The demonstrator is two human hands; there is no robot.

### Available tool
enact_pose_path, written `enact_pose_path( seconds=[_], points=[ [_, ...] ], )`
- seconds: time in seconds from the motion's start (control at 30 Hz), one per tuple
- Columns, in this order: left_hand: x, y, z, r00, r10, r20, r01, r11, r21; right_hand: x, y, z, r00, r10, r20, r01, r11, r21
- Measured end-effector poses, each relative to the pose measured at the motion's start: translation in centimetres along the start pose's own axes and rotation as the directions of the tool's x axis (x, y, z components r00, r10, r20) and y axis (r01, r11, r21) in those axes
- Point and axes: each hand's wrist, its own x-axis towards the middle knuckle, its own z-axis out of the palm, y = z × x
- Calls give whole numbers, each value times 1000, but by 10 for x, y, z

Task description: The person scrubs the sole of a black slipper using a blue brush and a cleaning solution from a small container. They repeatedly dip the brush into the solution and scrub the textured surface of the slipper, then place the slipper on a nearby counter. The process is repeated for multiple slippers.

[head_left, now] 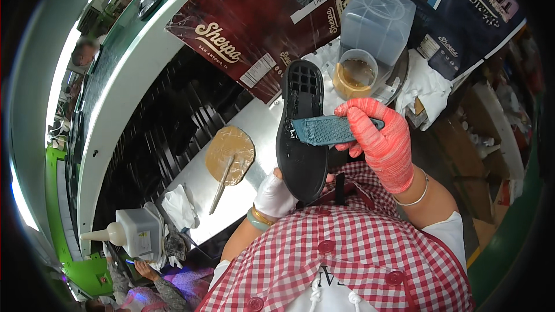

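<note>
Checked apron (347, 254) nearest, left hand (273, 195) fingers pinching black sole (300, 133), right hand (381, 141) fingers clamped on teal brush (326, 130)

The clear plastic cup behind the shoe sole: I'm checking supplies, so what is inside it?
The clear plastic cup holds a tan-brown, glue-like liquid in its lower part. An upturned translucent container sits over its far rim, hiding that side. The cup's base is hidden behind the black sole.

Your left hand (274, 196) holds the black rubber shoe sole (302, 130) over the desk (254, 133), your right hand (381, 138) laying the teal bristle brush (330, 130) across it. Left of the sole lies a tan round pad (230, 153) with a stick (221, 184) on it. Far right stands a clear plastic glue cup (355, 75); near left, a white squeeze bottle (132, 232).
</note>
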Motion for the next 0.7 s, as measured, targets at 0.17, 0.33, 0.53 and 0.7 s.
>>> enact_pose_path(
  seconds=[0.17,0.33,0.53,0.7],
  points=[
    [2,1,1,1000,22,-7,-22,1000,-12,-5,0,2,998,53,43,-51,997,-57],
    [3,-2,-11,986,69,-152,-64,997,35,-15,3,1,982,52,183,-41,997,-65],
    [6,1,-13,993,70,-99,-73,997,-36,-13,1,-3,983,141,116,-133,989,-70],
    [6,2,-9,999,40,-21,-41,997,-65,-2,20,-4,998,10,-58,-4,993,114]
  ],
)
